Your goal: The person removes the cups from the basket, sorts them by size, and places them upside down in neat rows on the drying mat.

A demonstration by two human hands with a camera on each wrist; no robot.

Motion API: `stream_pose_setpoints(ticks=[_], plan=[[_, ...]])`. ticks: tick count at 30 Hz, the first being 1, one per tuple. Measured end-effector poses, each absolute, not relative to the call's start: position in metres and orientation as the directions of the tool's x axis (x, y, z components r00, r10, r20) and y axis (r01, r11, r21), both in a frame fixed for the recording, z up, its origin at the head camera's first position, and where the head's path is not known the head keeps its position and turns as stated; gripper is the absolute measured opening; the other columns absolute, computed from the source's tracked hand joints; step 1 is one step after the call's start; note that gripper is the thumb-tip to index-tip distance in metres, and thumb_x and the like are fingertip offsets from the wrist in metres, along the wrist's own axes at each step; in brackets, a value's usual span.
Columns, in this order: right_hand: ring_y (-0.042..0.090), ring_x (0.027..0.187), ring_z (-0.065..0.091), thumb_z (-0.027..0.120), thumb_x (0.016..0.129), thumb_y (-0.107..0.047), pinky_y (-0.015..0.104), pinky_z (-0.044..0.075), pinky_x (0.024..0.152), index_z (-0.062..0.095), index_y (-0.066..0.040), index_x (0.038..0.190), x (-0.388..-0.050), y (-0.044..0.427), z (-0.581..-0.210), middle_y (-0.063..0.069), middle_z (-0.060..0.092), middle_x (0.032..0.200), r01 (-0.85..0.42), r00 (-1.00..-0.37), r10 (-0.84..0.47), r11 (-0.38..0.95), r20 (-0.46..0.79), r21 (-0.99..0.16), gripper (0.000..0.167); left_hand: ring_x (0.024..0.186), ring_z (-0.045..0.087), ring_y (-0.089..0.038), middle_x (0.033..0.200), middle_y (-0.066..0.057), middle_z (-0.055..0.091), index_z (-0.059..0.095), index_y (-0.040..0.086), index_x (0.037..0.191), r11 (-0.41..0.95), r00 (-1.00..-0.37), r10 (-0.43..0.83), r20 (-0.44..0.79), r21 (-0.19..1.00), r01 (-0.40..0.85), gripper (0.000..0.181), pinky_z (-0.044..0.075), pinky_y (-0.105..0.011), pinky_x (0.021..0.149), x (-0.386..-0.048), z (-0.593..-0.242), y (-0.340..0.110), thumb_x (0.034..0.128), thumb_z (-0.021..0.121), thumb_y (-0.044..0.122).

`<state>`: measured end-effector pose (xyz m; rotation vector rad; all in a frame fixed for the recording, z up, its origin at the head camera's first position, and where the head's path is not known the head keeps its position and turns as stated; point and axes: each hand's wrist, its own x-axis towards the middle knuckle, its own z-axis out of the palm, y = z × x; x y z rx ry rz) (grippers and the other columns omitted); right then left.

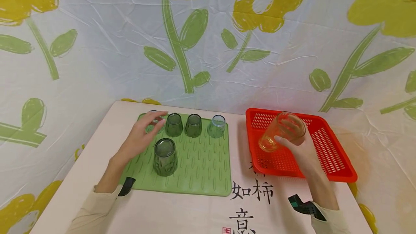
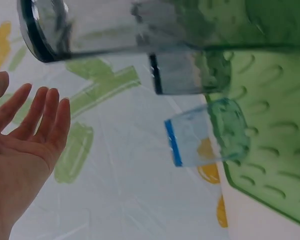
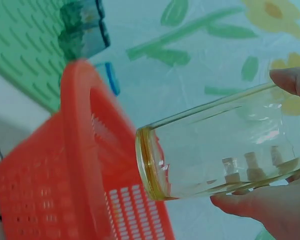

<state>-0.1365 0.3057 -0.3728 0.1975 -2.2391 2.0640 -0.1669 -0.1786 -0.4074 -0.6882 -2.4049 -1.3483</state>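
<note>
My right hand grips a clear amber drinking glass, tilted above the red basket. In the right wrist view, thumb and fingers hold the glass from both sides. My left hand hovers over the left part of the green mat, its fingers loosely bent and holding nothing. Partly hidden behind those fingers is a glass at the mat's far left corner. Closest below this hand stands a larger dark grey-green glass, bottom up.
Two smaller dark glasses and a bluish glass stand along the mat's back edge. Black characters mark the white table in front. Behind everything hangs a flower-printed cloth.
</note>
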Motion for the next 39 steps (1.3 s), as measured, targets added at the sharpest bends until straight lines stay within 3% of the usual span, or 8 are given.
stream_pose_setpoints(ticks=[7, 16, 31, 39], plan=[[0.015, 0.135, 0.055, 0.065, 0.095, 0.007, 0.026, 0.051, 0.1, 0.038, -0.013, 0.154, -0.13, 0.29, -0.368, 0.005, 0.053, 0.148, -0.196, -0.978, -0.086, 0.037, 0.192, -0.98, 0.068, 0.11, 0.059, -0.016, 0.131, -0.003, 0.063, 0.063, 0.01, 0.138, 0.392, -0.806, 0.288, 0.518, 0.704, 0.593, 0.036, 0.05, -0.027, 0.09, -0.159, -0.397, -0.152, 0.103, 0.062, 0.005], [0.023, 0.134, 0.054, 0.07, 0.094, 0.001, 0.028, 0.051, 0.101, 0.038, -0.016, 0.154, -0.122, 0.266, -0.372, 0.007, 0.053, 0.148, -0.145, -0.988, -0.072, 0.072, 0.14, -0.987, 0.071, 0.111, 0.06, -0.023, 0.135, -0.003, 0.06, 0.059, 0.012, 0.144, 0.371, -0.779, 0.358, 0.515, 0.687, 0.625, 0.04, 0.052, -0.038, 0.089, -0.141, -0.387, -0.122, 0.1036, 0.063, 0.01], [0.02, 0.135, 0.052, 0.071, 0.091, 0.004, 0.031, 0.051, 0.102, 0.035, -0.013, 0.155, -0.119, 0.23, -0.395, 0.007, 0.051, 0.149, -0.119, -0.985, -0.119, -0.028, 0.122, -0.993, 0.076, 0.117, 0.058, -0.018, 0.136, -0.004, 0.06, 0.057, 0.009, 0.144, 0.235, -0.731, 0.425, 0.534, 0.715, 0.658, 0.043, 0.052, -0.041, 0.096, -0.131, -0.402, -0.078, 0.102, 0.065, 0.008], [0.022, 0.138, 0.049, 0.069, 0.089, 0.008, 0.032, 0.048, 0.106, 0.035, -0.01, 0.156, -0.119, 0.211, -0.409, 0.01, 0.047, 0.153, -0.153, -0.972, -0.163, -0.122, 0.172, -0.981, 0.077, 0.118, 0.06, -0.022, 0.134, -0.01, 0.06, 0.055, 0.003, 0.144, 0.163, -0.689, 0.456, 0.564, 0.708, 0.687, 0.049, 0.052, -0.034, 0.099, -0.131, -0.417, -0.057, 0.0972, 0.07, 0.003]])
